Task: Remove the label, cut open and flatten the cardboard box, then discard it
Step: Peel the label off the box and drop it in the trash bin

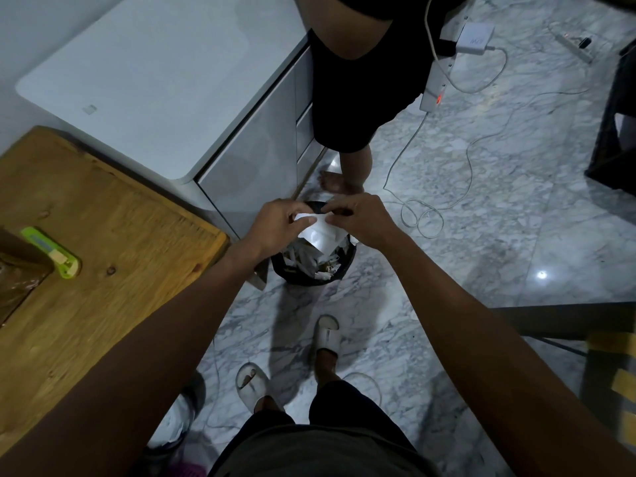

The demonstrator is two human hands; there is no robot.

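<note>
Both my hands hold a white label [318, 230] over a black waste bin [311, 270] on the floor. My left hand [278, 225] pinches the label's left edge and my right hand [361, 218] pinches its upper right edge. The bin holds crumpled white paper scraps. The brown cardboard box [19, 266] stands at the left edge of the wooden table [113, 242], mostly out of frame. A green utility knife [51, 253] lies on the table beside the box.
A white cabinet [165, 87] stands behind the table. Another person's leg [354, 160] stands just beyond the bin. A power strip [435, 84] and white cables [447, 187] lie on the marble floor. My sandalled feet [292, 363] are below the bin.
</note>
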